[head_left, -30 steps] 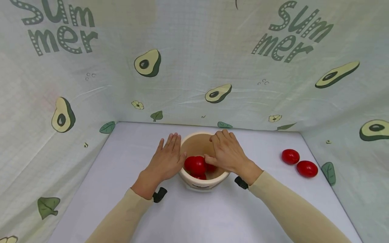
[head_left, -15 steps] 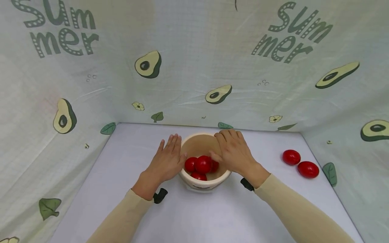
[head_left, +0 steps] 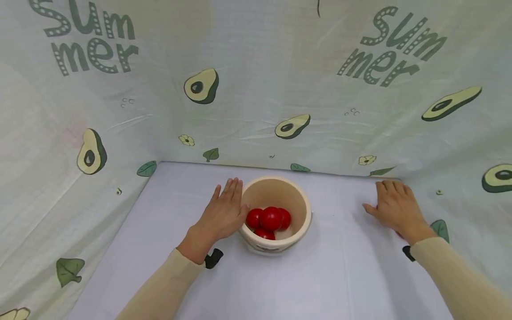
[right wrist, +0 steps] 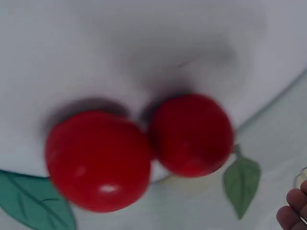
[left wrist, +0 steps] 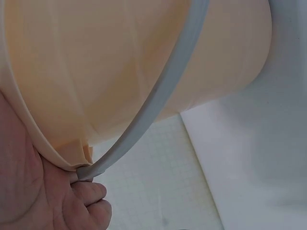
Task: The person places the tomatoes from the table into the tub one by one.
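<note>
A cream bucket (head_left: pixel 277 191) stands upright on the table, with several shiny red tomato-like balls (head_left: pixel 271 218) inside. My left hand (head_left: pixel 222 213) rests on the bucket's left rim, its fingers straight in the head view. Below that rim, the left wrist view shows the bucket's grey handle (left wrist: pixel 160 96) hanging down the outer wall. Over at the table's right side my right hand (head_left: pixel 400 211) hovers above two more red balls, largely hiding them from the head camera. In the right wrist view, one red ball (right wrist: pixel 100 160) lies beside the other red ball (right wrist: pixel 192 136), with no fingers around either.
The white table (head_left: pixel 304 284) carries the bucket near its back middle. Behind and along both sides rises a pale cloth (head_left: pixel 240 89) printed with avocados, leaves and lettering. The right-hand balls lie close to the right table edge.
My right hand has left the bucket's right rim and moved far right, over the two balls there. The left hand stays at the rim. The balls in the bucket look settled.
</note>
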Available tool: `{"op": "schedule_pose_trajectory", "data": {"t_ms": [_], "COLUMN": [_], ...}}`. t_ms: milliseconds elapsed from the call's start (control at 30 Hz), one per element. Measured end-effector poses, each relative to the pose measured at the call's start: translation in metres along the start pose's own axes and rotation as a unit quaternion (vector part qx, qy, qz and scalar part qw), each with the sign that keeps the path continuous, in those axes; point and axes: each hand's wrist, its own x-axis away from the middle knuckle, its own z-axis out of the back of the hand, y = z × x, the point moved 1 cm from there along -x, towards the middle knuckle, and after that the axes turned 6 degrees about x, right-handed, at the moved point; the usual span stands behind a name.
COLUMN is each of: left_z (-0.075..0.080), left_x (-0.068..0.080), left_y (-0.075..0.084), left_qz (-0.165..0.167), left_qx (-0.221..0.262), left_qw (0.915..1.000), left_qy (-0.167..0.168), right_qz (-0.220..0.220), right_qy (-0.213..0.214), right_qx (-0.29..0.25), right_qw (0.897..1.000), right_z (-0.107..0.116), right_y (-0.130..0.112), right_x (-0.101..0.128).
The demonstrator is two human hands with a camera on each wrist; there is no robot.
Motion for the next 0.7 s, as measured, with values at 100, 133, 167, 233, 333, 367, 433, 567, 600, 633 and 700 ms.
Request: {"op": "schedule_pose_trajectory", "data": {"t_ms": [100,133,167,233,333,367,433,567,600,633,700], "left_z": [-0.001,-0.001,-0.001,-0.001,-0.001,-0.001,-0.001,-0.002,-0.002,-0.002,-0.002], "left_x": [0.0,0.0,0.0,0.0,0.0,0.0,0.0,0.0,0.001,0.001,0.001], "left_y": [0.0,0.001,0.001,0.001,0.0,0.0,0.0,0.0,0.0,0.0,0.0], "left_qz": [-0.001,-0.001,-0.001,0.001,0.003,0.004,0.004,0.008,0.008,0.008,0.007], "left_qx": [-0.001,-0.001,-0.002,-0.003,0.001,0.002,0.005,0.007,0.007,0.006,0.005], "left_qw": [1.0,1.0,1.0,1.0,1.0,1.0,1.0,0.9999,0.9999,0.9999,1.0], "left_qy": [0.001,0.001,0.0,-0.001,-0.003,-0.004,-0.004,-0.004,-0.002,-0.002,0.0], "right_qz": [-0.023,-0.028,-0.032,-0.037,-0.04,-0.042,-0.046,-0.06,-0.064,-0.067,-0.072], "right_qy": [-0.06,-0.068,-0.076,-0.091,-0.106,-0.108,-0.109,-0.114,-0.117,-0.121,-0.124], "right_qx": [0.006,0.009,0.013,0.011,0.004,0.003,0.0,-0.001,0.0,0.0,0.003], "right_qw": [0.998,0.997,0.997,0.995,0.994,0.993,0.993,0.992,0.991,0.99,0.99], "right_z": [-0.01,-0.012,-0.015,-0.019,-0.027,-0.03,-0.034,-0.041,-0.042,-0.043,-0.045], "right_y": [0.027,0.033,0.038,0.043,0.046,0.046,0.046,0.044,0.044,0.043,0.041], "right_x": [0.017,0.021,0.024,0.03,0.036,0.038,0.041,0.043,0.043,0.044,0.043]}}
